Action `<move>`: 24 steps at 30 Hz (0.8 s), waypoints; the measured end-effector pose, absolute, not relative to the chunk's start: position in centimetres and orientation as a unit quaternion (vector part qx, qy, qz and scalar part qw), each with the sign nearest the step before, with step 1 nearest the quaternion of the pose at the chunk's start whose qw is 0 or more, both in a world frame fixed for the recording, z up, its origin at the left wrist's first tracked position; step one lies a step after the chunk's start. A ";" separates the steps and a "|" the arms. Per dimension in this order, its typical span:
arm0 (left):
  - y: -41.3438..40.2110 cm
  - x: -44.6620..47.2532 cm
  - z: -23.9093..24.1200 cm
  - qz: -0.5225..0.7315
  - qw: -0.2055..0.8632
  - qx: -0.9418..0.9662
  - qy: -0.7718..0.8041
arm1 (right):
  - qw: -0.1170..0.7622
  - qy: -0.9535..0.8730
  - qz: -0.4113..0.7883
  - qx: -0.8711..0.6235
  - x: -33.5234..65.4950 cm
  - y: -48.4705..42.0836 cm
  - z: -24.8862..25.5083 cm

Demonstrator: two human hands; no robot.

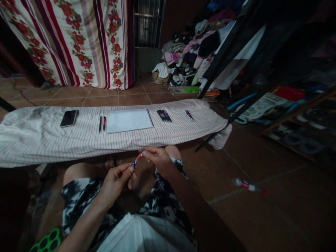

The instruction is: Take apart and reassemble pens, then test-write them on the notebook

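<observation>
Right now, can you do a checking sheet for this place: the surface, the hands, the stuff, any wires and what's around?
Surface: striped cloth, wrinkled at the left.
Job's things: colourful pen-like stick, held at both ends.
Clutter: dark phone-like slab, two pens, spiral notebook, dark flat item, small patterned item on the cloth; bottle on the floor.
Hands: left hand pinches the stick's near end, right hand its far end.
Cables: thin dark line on the floor, perhaps a cable.
Surroundings: flowered curtain, clothes pile.

Slim red-and-blue stick (137, 159), tilted.
</observation>
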State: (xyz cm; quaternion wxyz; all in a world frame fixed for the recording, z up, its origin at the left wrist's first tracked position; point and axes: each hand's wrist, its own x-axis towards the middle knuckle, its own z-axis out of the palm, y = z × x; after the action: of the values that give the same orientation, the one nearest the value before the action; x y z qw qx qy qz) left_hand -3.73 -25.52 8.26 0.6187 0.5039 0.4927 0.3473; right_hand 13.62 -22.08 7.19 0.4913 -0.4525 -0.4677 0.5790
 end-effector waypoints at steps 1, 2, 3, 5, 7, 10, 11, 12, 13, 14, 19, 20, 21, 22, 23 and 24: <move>-25.5 -3.7 8.2 0.352 0.598 0.518 0.500 | 0.492 -0.469 0.577 -0.453 13.6 -22.1 7.1; -25.5 -3.7 8.2 0.359 0.575 0.531 0.508 | 0.492 -0.471 0.575 -0.454 13.6 -22.1 6.9; -25.5 -3.7 8.1 0.365 0.553 0.542 0.517 | 0.492 -0.471 0.573 -0.456 13.6 -22.1 6.9; -25.5 -3.8 7.9 0.368 0.517 0.560 0.533 | 0.493 -0.464 0.573 -0.461 13.4 -22.1 6.7; -25.4 -3.9 7.6 0.359 0.502 0.575 0.537 | 0.494 -0.450 0.583 -0.462 13.2 -22.1 6.6; -25.3 -4.0 7.0 0.347 0.492 0.591 0.537 | 0.506 -0.420 0.610 -0.443 12.9 -22.0 6.5; -25.2 -4.1 6.8 0.345 0.482 0.597 0.540 | 0.511 -0.410 0.618 -0.435 12.8 -22.0 6.4; -25.2 -4.1 6.7 0.343 0.468 0.605 0.545 | 0.514 -0.401 0.626 -0.429 12.6 -21.9 6.3; -25.1 -4.2 6.5 0.343 0.451 0.613 0.551 | 0.515 -0.394 0.633 -0.424 12.5 -21.9 6.2; -25.0 -4.2 6.3 0.343 0.431 0.622 0.557 | 0.516 -0.386 0.639 -0.420 12.5 -21.9 6.1; -24.9 -4.3 5.6 0.361 0.296 0.683 0.562 | 0.529 -0.355 0.650 -0.415 12.2 -21.8 5.7; -25.0 -4.3 5.4 0.363 0.261 0.701 0.555 | 0.531 -0.352 0.648 -0.418 12.1 -21.8 5.7; -25.0 -4.3 5.3 0.364 0.225 0.720 0.547 | 0.533 -0.349 0.645 -0.422 12.0 -21.8 5.6; -25.1 -4.3 5.3 0.362 0.187 0.737 0.539 | 0.536 -0.346 0.642 -0.426 12.0 -21.7 5.6; -25.2 -4.3 5.2 0.358 0.148 0.753 0.532 | 0.539 -0.344 0.638 -0.429 11.9 -21.7 5.6; -25.3 -4.2 5.1 0.354 0.111 0.764 0.528 | 0.543 -0.344 0.634 -0.431 11.9 -21.7 5.5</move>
State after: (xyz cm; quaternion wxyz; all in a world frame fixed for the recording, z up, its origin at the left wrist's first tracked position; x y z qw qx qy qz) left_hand -4.23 -25.26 5.14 0.1106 0.7642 0.5276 0.3542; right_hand 11.90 -21.70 5.55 0.5428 -0.4308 -0.3438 0.6338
